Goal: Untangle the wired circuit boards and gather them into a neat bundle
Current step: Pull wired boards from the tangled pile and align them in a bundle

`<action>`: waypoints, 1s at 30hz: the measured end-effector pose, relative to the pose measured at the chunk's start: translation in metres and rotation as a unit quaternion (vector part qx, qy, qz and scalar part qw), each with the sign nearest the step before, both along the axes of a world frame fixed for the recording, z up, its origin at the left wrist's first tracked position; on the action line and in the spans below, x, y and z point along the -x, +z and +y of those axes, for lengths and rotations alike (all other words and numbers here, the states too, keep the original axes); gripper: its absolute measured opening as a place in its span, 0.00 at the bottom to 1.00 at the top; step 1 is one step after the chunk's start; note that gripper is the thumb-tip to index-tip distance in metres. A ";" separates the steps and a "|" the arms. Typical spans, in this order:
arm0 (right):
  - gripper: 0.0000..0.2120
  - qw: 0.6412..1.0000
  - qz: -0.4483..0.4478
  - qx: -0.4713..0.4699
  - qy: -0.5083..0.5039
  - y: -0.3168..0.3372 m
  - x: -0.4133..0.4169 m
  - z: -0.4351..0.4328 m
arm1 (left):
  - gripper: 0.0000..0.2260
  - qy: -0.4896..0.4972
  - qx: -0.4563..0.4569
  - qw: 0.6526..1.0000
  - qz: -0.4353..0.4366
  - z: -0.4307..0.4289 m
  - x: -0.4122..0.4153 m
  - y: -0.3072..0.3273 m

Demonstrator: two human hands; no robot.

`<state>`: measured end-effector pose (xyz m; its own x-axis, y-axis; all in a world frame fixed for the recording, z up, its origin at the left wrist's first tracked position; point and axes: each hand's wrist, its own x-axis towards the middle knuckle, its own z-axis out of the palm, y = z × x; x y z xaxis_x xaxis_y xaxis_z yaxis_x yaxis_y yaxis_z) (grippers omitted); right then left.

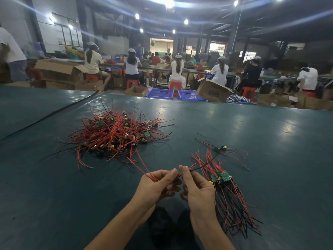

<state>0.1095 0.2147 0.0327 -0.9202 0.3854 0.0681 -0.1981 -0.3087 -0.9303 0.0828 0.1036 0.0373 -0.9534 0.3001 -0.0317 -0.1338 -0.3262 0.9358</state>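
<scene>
Only a small bundle is gathered; the big tangled pile is not yet sorted. Left grip pinches red wires, right grip pinches a black wire.

Left hand and right hand close together, fingertips pinched.

Red- and black-wired green boards: a tangled heap lies left, a straighter bundle right, a lone board beyond it.
</scene>
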 end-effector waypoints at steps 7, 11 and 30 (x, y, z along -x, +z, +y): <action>0.09 0.997 -0.032 0.047 -0.052 -0.003 0.009 0.014 | 0.16 -0.007 0.061 0.997 0.035 -0.010 0.006 0.007; 0.12 0.985 -0.056 0.124 -0.102 0.001 0.015 0.036 | 0.15 -0.003 0.082 0.995 0.049 -0.017 0.010 0.010; 0.10 0.987 -0.077 0.097 -0.102 0.004 0.014 0.034 | 0.13 -0.046 0.050 0.997 0.039 -0.014 0.008 0.005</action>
